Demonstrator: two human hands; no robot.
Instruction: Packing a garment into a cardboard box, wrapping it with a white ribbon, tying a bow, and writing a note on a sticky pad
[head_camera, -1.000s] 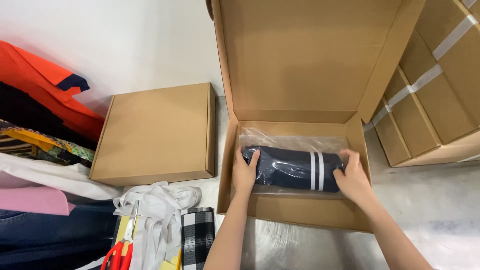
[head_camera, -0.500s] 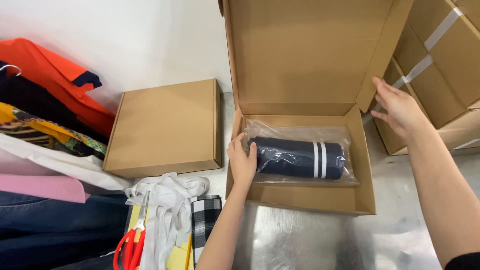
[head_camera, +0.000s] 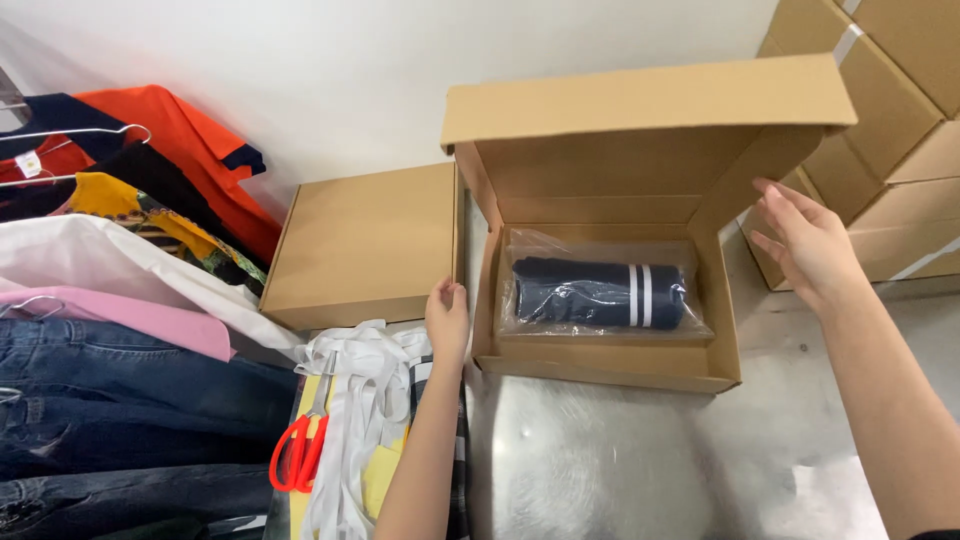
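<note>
**Open mailer box, hands at either side**

On the brushed steel table (head_camera: 600, 470), centre of view, sits a brown corrugated cardboard mailer box (head_camera: 610, 370) with its hinged lid (head_camera: 650, 100) standing partly forward over the tray. Lying flat in the tray: a dark navy rolled garment with two white stripes, sealed in a clear plastic bag (head_camera: 600, 292).

Left hand (head_camera: 447, 320): at 9 o'clock of the box, fingers loosely curled, resting against the outer left wall. It steadies the wall and pinches nothing.

Right hand (head_camera: 805, 245): at 3 o'clock, fingers spread and open, palm turned toward the right side flap of the lid, just beside it; whether it touches the flap I cannot tell. It holds nothing.

Position of the garment relative to the hands: between them, inside the walls, apart from both. Neither hand touches the bag.

Handling judgement: the box is probably light and fairly stiff, though the lid and flaps will flex at the creases; best held by the side walls or the lid's front edge. The bagged garment looks soft and light, and the film is likely slippery, so a grasp around the roll's middle would hold better than a pinch on loose plastic.

Surroundings: a closed flat cardboard box (head_camera: 365, 240) at 9 o'clock; red-handled scissors (head_camera: 298, 450) on white cloth strips at 7 o'clock; hanging clothes at far left; stacked taped cartons (head_camera: 890, 130) at 2 o'clock.
</note>
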